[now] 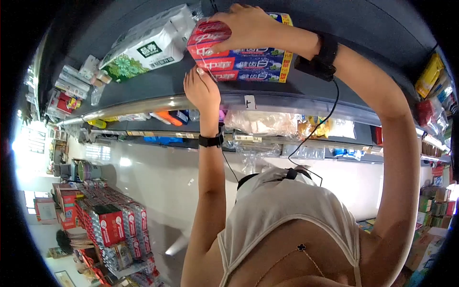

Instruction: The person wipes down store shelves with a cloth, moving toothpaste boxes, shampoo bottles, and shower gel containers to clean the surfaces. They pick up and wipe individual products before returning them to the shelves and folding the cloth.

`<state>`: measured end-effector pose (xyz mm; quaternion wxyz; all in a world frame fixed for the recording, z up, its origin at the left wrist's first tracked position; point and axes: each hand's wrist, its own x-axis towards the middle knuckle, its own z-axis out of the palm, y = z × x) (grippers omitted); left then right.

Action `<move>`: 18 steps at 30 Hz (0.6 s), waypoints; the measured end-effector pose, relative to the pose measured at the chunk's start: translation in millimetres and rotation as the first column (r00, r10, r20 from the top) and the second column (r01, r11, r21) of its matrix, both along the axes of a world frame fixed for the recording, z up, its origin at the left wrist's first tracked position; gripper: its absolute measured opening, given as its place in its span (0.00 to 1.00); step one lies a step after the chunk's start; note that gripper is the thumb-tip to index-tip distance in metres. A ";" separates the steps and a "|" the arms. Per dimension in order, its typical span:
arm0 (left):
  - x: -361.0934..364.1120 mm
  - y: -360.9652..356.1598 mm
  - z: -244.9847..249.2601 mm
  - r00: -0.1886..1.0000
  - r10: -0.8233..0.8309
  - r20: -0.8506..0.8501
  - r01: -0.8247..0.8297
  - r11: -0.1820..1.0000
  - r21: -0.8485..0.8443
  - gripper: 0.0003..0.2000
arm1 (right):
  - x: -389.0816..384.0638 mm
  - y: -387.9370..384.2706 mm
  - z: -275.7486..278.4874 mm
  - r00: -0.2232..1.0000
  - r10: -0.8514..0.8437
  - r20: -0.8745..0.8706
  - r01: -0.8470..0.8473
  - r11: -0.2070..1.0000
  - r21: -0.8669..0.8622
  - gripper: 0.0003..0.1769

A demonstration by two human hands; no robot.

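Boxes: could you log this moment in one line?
left hand: at boxes' edge; right hand: on boxes; boxes: stacked on shelf; white pack: beside boxes

From my end I can't see the part of the red-and-blue boxes (260, 64) that the right hand (248, 27) covers, the lower shelf label's (247, 138) print is too small, and the bottom edge crops the white top (287, 203).

Cream sleeveless top (287, 198), black wrist straps (211, 140), black cable (337, 98) — gold chain (275, 265), dark clover pendant (301, 247)
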<state>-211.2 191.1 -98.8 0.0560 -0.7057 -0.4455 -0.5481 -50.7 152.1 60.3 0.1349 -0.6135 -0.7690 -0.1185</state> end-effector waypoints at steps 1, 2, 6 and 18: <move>1.3 -3.5 4.2 1.000 -0.017 -0.002 0.017 0.999 0.048 0.20 | -1.1 -13.5 13.0 0.998 0.032 -0.048 -0.035 0.998 -0.052 0.46; 0.7 -4.0 2.9 1.000 -0.010 -0.006 0.010 1.000 0.020 0.20 | -2.7 -20.4 19.3 0.993 0.061 -0.098 -0.071 0.992 -0.100 0.45; 0.6 -0.4 1.8 0.999 0.015 -0.033 -0.015 1.000 -0.019 0.20 | -1.4 -13.9 8.6 0.994 0.054 -0.097 -0.060 0.997 -0.052 0.46; -1.4 -2.8 4.5 0.998 0.022 -0.054 -0.023 1.000 -0.007 0.20 | 32.6 24.6 -17.3 0.978 0.188 -0.086 -0.193 0.979 -0.057 0.55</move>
